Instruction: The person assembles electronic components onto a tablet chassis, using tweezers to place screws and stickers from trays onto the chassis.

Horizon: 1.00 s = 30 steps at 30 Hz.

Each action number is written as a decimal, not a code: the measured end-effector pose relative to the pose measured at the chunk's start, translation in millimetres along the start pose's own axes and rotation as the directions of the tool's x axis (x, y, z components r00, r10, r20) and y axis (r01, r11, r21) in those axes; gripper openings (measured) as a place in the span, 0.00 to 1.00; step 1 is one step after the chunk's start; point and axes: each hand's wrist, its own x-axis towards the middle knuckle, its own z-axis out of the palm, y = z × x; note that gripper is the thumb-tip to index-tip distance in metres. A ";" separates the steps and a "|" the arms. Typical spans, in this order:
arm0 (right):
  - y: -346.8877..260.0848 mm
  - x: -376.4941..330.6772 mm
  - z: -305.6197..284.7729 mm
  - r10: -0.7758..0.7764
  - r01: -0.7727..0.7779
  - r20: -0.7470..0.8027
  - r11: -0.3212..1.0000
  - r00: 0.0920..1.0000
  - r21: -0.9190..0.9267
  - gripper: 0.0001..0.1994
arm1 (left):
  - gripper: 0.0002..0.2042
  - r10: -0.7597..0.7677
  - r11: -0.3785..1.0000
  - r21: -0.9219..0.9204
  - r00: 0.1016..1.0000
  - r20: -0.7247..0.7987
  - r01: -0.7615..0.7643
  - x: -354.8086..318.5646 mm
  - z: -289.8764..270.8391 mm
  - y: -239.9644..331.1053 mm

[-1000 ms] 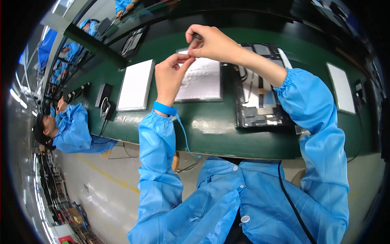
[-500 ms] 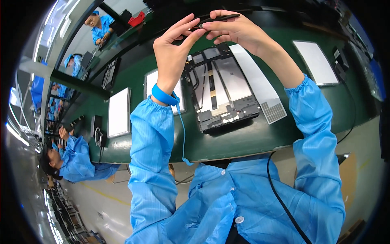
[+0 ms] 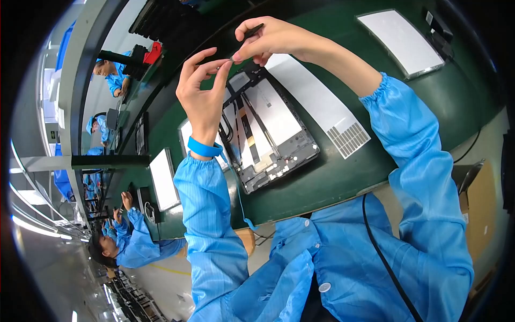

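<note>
The left hand (image 3: 201, 88) and right hand (image 3: 268, 40) are meeting above the opened tablet (image 3: 268, 131) on the green bench (image 3: 332, 182). The right is pinching black tweezers (image 3: 251, 33); the left thumb and forefinger are closing on something tiny at the tweezer tip, at twelve o'clock from the tablet. Seemingly a part is being readied; next it needs careful lowering.

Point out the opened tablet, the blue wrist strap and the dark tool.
opened tablet (image 3: 271, 134), head view, on its inner metal plate.
blue wrist strap (image 3: 204, 147), head view, on the band's middle.
dark tool (image 3: 252, 32), head view, on its shaft.
</note>
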 end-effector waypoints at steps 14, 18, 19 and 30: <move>33.1 2.9 -9.0 0.300 -0.274 0.046 0.914 0.953 -0.300 0.29 | 0.04 -0.108 0.994 0.037 0.961 0.255 0.102 -18.9 20.8 -10.1; 32.1 0.0 -9.0 0.368 -0.325 0.081 0.889 0.926 -0.321 0.30 | 0.05 -0.103 0.994 0.061 0.938 0.330 0.087 -20.7 19.7 -6.3; 33.5 -0.1 -7.5 0.364 -0.317 0.089 0.888 0.927 -0.333 0.31 | 0.05 -0.113 0.993 0.066 0.935 0.335 0.096 -21.3 19.2 -6.1; 34.9 -4.9 0.1 0.409 -0.381 0.080 0.893 0.909 -0.240 0.31 | 0.06 -0.148 0.989 0.068 0.925 0.350 0.132 -27.6 17.1 -8.4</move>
